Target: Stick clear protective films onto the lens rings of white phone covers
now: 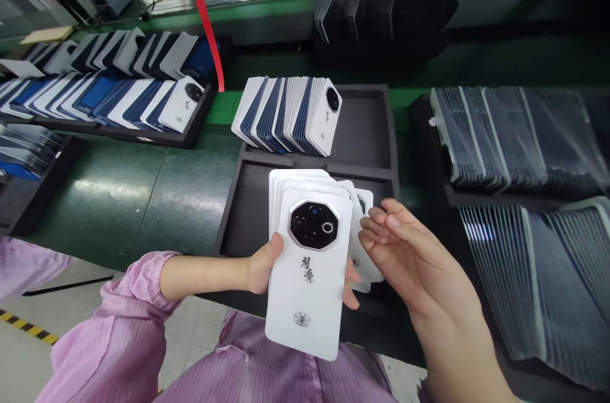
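Head view | we see left hand (265, 266) clamped on fanned white panels (314, 298) | right hand (413, 260) just right of them, half-curled; grip we cannot tell | beyond both hands, tray (244, 212) with panel row (286, 116) part-filling its far compartment (363, 129) | we judge work midway: row stood, held panels not yet set down

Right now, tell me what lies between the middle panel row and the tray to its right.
In the head view, beyond the row come its tray, floor and wall showing, then green tabletop.
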{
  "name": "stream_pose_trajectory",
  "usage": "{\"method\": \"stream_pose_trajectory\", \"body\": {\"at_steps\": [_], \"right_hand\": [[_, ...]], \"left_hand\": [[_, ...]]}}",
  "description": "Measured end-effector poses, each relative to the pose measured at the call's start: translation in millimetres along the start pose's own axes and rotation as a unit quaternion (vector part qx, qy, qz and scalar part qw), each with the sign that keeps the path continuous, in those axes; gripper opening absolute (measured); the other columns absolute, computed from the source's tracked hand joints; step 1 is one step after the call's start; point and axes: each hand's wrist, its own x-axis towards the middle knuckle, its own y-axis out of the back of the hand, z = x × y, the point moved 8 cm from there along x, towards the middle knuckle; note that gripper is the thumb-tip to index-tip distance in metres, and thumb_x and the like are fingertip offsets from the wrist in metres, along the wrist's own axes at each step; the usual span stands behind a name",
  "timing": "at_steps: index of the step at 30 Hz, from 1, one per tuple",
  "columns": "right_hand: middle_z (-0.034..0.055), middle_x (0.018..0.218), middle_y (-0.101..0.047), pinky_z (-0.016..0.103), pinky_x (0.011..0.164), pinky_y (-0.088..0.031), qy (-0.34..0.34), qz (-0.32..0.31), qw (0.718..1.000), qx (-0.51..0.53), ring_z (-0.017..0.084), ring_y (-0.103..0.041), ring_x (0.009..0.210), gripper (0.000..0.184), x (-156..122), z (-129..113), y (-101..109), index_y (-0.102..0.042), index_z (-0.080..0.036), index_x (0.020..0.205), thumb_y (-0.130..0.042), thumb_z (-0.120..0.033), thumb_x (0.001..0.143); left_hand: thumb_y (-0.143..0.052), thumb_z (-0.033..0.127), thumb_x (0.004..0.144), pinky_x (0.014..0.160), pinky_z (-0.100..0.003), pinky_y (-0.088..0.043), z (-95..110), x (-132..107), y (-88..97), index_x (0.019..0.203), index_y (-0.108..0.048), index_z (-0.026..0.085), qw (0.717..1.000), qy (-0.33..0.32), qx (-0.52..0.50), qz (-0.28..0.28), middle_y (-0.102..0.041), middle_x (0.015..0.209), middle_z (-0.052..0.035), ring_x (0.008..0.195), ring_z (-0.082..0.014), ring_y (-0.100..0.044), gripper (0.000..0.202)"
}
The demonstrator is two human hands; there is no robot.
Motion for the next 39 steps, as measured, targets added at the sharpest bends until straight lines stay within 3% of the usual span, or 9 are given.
{"method": "stream_pose_trajectory", "body": {"at_steps": [5,9,12,15,20,31,34,37,39], "right_hand": [[-0.0041,0.071,-0.060,0.014,0.059,-0.054,0.093,0.001,0.995,-0.041,0.008,-0.053,0.061,0.035,-2,-19,0,-0.071,-0.026,0.091,-0.091,-0.021,0.062],[-0.0037,0.071,-0.067,0.016,0.063,-0.055,0.215,-0.025,0.970,-0.112,0.010,-0.062,0.065,0.034,-10,-38,-4,-0.069,-0.026,0.093,-0.090,-0.022,0.067],[-0.0009,0.076,-0.072,0.019,0.062,-0.054,0.269,-0.053,0.941,-0.200,0.012,-0.065,0.065,0.032,-19,-42,-12,-0.066,-0.025,0.097,-0.086,-0.017,0.073],[0.0010,0.078,-0.073,0.023,0.058,-0.053,0.264,-0.091,0.923,-0.266,0.015,-0.067,0.066,0.029,-22,-37,-23,-0.064,-0.025,0.098,-0.083,-0.018,0.077],[0.0004,0.076,-0.072,0.022,0.050,-0.046,0.236,-0.125,0.917,-0.296,0.013,-0.061,0.059,0.027,-22,-32,-30,-0.062,-0.024,0.098,-0.079,-0.018,0.078],[-0.0016,0.076,-0.069,0.023,0.054,-0.043,0.228,-0.153,0.892,-0.359,0.011,-0.054,0.057,0.026,-26,-30,-35,-0.058,-0.023,0.102,-0.071,-0.014,0.081],[-0.0012,0.078,-0.069,0.024,0.054,-0.044,0.268,-0.143,0.856,-0.419,0.012,-0.056,0.059,0.025,-30,-30,-39,-0.059,-0.024,0.103,-0.068,-0.013,0.083],[-0.0009,0.079,-0.065,0.027,0.057,-0.046,0.340,-0.121,0.783,-0.507,0.014,-0.058,0.064,0.025,-36,-32,-45,-0.060,-0.024,0.106,-0.067,-0.015,0.083],[0.0022,0.088,-0.063,0.030,0.061,-0.049,0.392,-0.063,0.728,-0.559,0.018,-0.059,0.072,0.030,-38,-38,-45,-0.061,-0.024,0.109,-0.072,-0.023,0.082]], "left_hand": [[-0.052,0.090,0.068,0.078,-0.035,-0.044,-13,3,20.1,0.107,-0.065,0.007,0.998,0.038,0.000,0.055,-0.067,0.092,-0.0150,0.080,-0.0248,-0.061,0.093],[-0.035,0.094,0.072,0.077,-0.038,-0.045,-39,3,26.7,0.102,-0.066,0.003,0.989,0.139,-0.056,0.017,-0.068,0.088,-0.0170,0.078,-0.0268,-0.063,0.101],[-0.039,0.093,0.071,0.075,-0.037,-0.045,-44,2,28.1,0.102,-0.067,0.004,0.985,0.159,-0.056,0.016,-0.068,0.089,-0.0159,0.078,-0.0268,-0.064,0.099],[-0.051,0.090,0.069,0.074,-0.034,-0.045,-37,1,29.4,0.102,-0.068,0.004,0.989,0.135,-0.033,0.042,-0.068,0.090,-0.0149,0.077,-0.0255,-0.064,0.094],[-0.053,0.085,0.073,0.075,-0.035,-0.047,-33,-1,28.8,0.107,-0.068,0.005,0.988,0.128,-0.055,0.067,-0.069,0.095,-0.0158,0.078,-0.0263,-0.066,0.088],[-0.055,0.080,0.076,0.074,-0.034,-0.048,-30,-1,26.4,0.110,-0.068,0.006,0.989,0.118,-0.063,0.066,-0.069,0.101,-0.0169,0.079,-0.0257,-0.066,0.083],[-0.058,0.081,0.074,0.071,-0.031,-0.048,-30,-1,27.4,0.106,-0.070,0.005,0.987,0.129,-0.057,0.071,-0.069,0.101,-0.0166,0.078,-0.0249,-0.066,0.083],[-0.060,0.081,0.073,0.071,-0.032,-0.050,-28,0,28.0,0.105,-0.071,0.006,0.987,0.124,-0.051,0.087,-0.071,0.099,-0.0165,0.076,-0.0248,-0.067,0.082],[-0.062,0.077,0.074,0.071,-0.032,-0.050,-23,0,26.6,0.105,-0.071,0.006,0.987,0.112,-0.049,0.101,-0.072,0.098,-0.0173,0.075,-0.0252,-0.068,0.078]]}}
